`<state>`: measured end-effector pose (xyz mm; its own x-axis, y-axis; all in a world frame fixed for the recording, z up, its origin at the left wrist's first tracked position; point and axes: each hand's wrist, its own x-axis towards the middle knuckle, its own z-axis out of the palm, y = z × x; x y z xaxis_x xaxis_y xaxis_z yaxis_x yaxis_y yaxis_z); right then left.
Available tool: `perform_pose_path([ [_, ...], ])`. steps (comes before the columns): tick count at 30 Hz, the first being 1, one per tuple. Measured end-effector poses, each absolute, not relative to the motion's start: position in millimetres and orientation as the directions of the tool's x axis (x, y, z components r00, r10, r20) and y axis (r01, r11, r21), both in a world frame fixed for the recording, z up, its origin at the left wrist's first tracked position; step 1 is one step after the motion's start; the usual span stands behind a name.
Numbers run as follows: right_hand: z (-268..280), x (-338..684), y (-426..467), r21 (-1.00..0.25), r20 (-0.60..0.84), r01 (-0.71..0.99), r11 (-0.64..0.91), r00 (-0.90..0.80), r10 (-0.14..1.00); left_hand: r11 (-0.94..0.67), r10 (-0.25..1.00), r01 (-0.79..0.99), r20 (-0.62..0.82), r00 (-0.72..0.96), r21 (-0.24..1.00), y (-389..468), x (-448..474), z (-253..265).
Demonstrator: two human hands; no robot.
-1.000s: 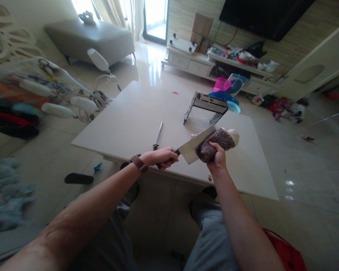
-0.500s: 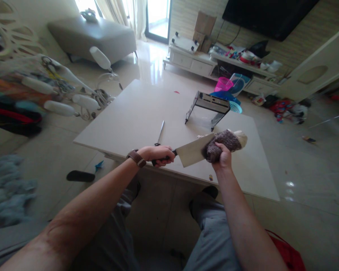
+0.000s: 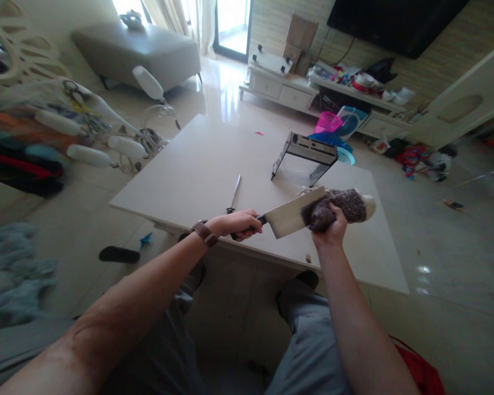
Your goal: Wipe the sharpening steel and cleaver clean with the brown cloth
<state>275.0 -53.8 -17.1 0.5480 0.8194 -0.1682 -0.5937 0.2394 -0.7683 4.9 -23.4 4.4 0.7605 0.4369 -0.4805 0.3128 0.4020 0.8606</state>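
My left hand (image 3: 242, 224) is closed around the black handle of a cleaver (image 3: 290, 215), its broad blade pointing right above the table's near edge. In my right hand (image 3: 333, 227) is a bunched dark brown, fuzzy cloth (image 3: 348, 206) with a pale end. The cloth lies against the far end of the blade, and the fingers behind it are partly hidden. Beyond my left hand, a sharpening steel (image 3: 235, 192) rests on the white table (image 3: 181, 170). A black and grey metal stand (image 3: 307, 151) stands farther back on the tabletop.
A small red scrap (image 3: 259, 133) and a tiny yellowish item (image 3: 308, 258) lie on the table. A lamp with white shades (image 3: 127, 147) is at the left. Pink and blue baskets (image 3: 328, 122) sit beyond the table, before a white cabinet (image 3: 275, 90).
Both hands, with the cleaver and the cloth, have shifted slightly to the right. The cleaver stays against the cloth. The view has shifted a little; the steel and stand stay in place on the table.
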Motion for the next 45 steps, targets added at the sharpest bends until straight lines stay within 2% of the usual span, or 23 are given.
perform_pose_path([
  [7, -11, 249, -60, -0.773, -0.25, -0.623, 0.12, 0.472, 0.845, 0.467, 0.532, 0.098, -0.368, 0.763, 0.879, -33, 19, -1],
  [13, -23, 228, -62, -0.808, -0.278, -0.589, -0.001, 0.38, 0.882, 0.498, 0.522, 0.093, -0.383, 0.762, 0.862, -37, 32, -12],
  [21, -26, 230, -61, -0.84, -0.286, -0.542, -0.02, 0.413, 0.865, 0.478, 0.508, 0.146, -0.408, 0.759, 0.866, -38, 27, -9],
  [29, -22, 228, -61, -0.861, -0.258, -0.508, -0.015, 0.412, 0.874, 0.476, 0.566, 0.142, -0.426, 0.706, 0.868, -38, 28, -9],
  [35, -18, 225, -61, -0.881, -0.194, -0.473, 0.031, 0.42, 0.886, 0.493, 0.616, 0.078, -0.411, 0.672, 0.867, -39, 30, -5],
  [45, -18, 227, -62, -0.864, -0.22, -0.502, 0.031, 0.431, 0.875, 0.499, 0.685, -0.039, -0.366, 0.631, 0.866, -39, 33, -7],
])
